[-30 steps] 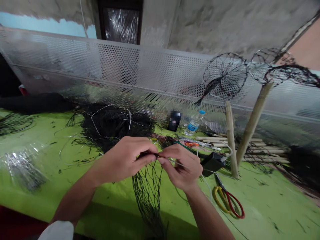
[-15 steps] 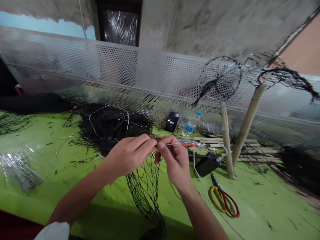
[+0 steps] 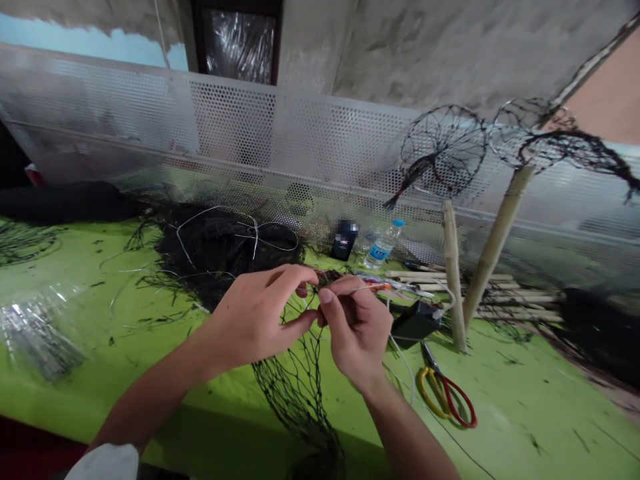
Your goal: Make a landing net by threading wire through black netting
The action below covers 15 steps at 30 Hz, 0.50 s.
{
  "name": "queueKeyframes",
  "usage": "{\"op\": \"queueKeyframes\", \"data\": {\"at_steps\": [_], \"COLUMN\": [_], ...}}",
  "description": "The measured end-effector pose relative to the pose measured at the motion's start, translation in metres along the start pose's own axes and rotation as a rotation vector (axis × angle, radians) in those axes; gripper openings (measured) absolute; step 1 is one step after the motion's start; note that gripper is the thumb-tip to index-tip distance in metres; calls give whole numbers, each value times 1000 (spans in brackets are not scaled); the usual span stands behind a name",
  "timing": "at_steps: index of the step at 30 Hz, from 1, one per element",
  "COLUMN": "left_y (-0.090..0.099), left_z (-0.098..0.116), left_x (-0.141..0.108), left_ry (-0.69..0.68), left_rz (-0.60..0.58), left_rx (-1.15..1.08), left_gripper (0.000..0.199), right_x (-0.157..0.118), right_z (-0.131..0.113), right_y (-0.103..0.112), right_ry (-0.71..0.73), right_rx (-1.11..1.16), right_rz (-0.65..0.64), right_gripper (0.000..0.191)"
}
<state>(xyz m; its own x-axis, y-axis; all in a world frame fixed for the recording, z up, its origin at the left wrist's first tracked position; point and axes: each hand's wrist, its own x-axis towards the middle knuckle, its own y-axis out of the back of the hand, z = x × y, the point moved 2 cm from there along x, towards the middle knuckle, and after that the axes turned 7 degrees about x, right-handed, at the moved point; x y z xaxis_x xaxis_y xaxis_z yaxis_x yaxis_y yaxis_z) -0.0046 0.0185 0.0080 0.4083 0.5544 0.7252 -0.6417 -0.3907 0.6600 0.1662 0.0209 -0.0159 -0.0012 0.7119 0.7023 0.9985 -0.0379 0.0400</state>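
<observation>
A black knotted net [image 3: 295,383] hangs down from between my hands toward the table's near edge. Thumb and forefinger of my left hand [image 3: 255,317] are spread apart around the net's upper strands, and the thumb tip lies close to my right fingers. My right hand [image 3: 355,333] is closed in a pinch, thumb against forefinger. It grips a thin pale wire [image 3: 364,289] near the top of the net. The exact contact between fingertips and net strands is partly hidden.
Behind my hands lies a heap of black netting [image 3: 215,243]. Scissors [image 3: 445,393], a black box [image 3: 416,325], bamboo sticks [image 3: 520,300] and a water bottle [image 3: 383,247] are to the right. A plastic bag [image 3: 43,333] lies left. Two upright bamboo posts [image 3: 495,247] stand on the green table.
My left hand has loosened from its pinch; its thumb and forefinger have parted. My right hand has shifted slightly right and still pinches.
</observation>
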Motion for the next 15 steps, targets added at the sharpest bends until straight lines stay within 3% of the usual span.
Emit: {"op": "queueKeyframes", "data": {"at_steps": [10, 15], "left_y": [7, 6], "left_z": [-5, -7], "left_x": [2, 3], "left_ry": [20, -75], "left_rz": [42, 56], "left_rx": [10, 72], "left_gripper": [15, 19], "right_x": [3, 3], "right_z": [-5, 0], "right_y": [4, 2], "right_ry": [-15, -91], "right_rx": [48, 173], "right_rz": [38, 29], "right_gripper": [16, 21]}}
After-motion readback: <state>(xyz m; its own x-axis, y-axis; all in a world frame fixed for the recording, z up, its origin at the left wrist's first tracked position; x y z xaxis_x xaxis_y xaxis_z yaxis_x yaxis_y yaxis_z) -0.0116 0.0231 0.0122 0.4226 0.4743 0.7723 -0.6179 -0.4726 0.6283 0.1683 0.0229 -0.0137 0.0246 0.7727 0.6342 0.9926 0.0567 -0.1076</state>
